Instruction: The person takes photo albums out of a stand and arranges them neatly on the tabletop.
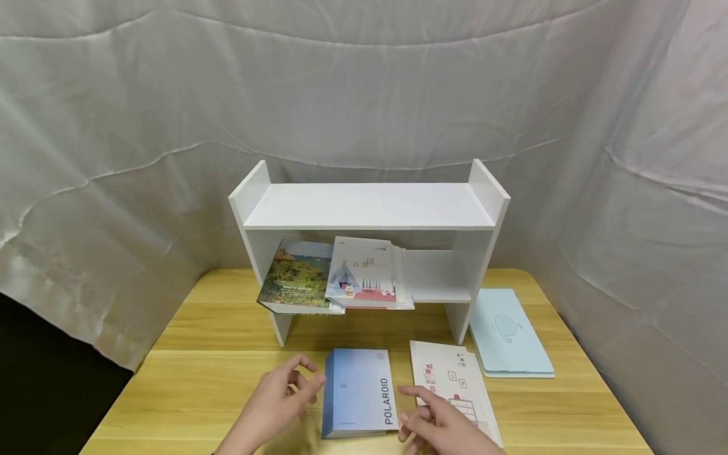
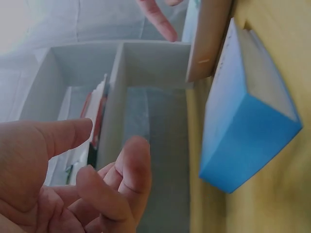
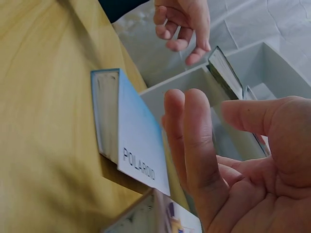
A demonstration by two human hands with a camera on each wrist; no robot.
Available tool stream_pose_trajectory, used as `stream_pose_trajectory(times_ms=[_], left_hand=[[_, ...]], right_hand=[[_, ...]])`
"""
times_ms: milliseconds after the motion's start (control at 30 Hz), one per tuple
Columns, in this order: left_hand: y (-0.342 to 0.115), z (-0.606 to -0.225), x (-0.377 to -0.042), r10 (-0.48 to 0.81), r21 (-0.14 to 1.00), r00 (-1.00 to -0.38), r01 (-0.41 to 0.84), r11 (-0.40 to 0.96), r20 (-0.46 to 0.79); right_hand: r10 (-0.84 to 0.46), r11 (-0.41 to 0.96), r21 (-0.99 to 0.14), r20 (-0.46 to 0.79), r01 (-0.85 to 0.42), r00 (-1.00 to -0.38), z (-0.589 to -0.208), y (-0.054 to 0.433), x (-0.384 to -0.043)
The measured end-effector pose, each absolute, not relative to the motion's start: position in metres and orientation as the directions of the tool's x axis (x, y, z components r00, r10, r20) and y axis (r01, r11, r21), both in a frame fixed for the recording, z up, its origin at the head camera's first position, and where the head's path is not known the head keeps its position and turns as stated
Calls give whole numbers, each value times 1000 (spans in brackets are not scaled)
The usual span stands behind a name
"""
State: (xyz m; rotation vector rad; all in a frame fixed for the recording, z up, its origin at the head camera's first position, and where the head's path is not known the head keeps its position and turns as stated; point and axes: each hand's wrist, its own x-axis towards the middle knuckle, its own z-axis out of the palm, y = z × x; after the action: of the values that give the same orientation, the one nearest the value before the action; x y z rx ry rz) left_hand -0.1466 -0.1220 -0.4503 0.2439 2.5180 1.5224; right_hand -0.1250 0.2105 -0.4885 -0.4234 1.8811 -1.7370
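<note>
A thick blue photo album marked POLAROID (image 1: 361, 388) lies flat on the table, its spine turned to the left. My left hand (image 1: 279, 395) hovers just left of it with fingers loosely bent and nothing in them. On the album's other side, my right hand (image 1: 440, 423) is raised over the lower part of a white album with red drawings (image 1: 449, 373), also holding nothing. In the left wrist view the thumb and fingertips of the left hand (image 2: 97, 184) stand apart. The right wrist view shows a gap between thumb and fingers of the right hand (image 3: 233, 170).
A white two-tier shelf (image 1: 370, 208) stands behind the albums. On its lower board lie a landscape-covered photo album (image 1: 298, 275) and a white album with a tent picture (image 1: 364, 272), both jutting over the front edge. A light blue whale-print book (image 1: 509, 332) lies at right.
</note>
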Motion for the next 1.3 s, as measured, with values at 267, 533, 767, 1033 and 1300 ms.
stream_pose_trajectory(times_ms=[267, 533, 767, 1033, 1300], left_hand=[[-125, -432, -154, 177, 874, -983, 39, 484, -54], [-123, -417, -163, 128, 872, -992, 51, 486, -13], [-118, -410, -168, 112, 885, -993, 25, 466, -31], [-115, -407, -174, 105, 893, -994, 54, 446, 7], [-113, -403, -179, 104, 899, -995, 57, 434, 12]], right_hand=[[-498, 154, -979, -192, 132, -845, -477, 213, -131], [-480, 135, -984, -164, 112, -861, -469, 219, -143], [-454, 157, -983, -160, 98, -876, -460, 223, -150], [-444, 169, -984, -132, 62, -886, -452, 227, -157], [-433, 165, -986, -103, 34, -895, -446, 226, -169]])
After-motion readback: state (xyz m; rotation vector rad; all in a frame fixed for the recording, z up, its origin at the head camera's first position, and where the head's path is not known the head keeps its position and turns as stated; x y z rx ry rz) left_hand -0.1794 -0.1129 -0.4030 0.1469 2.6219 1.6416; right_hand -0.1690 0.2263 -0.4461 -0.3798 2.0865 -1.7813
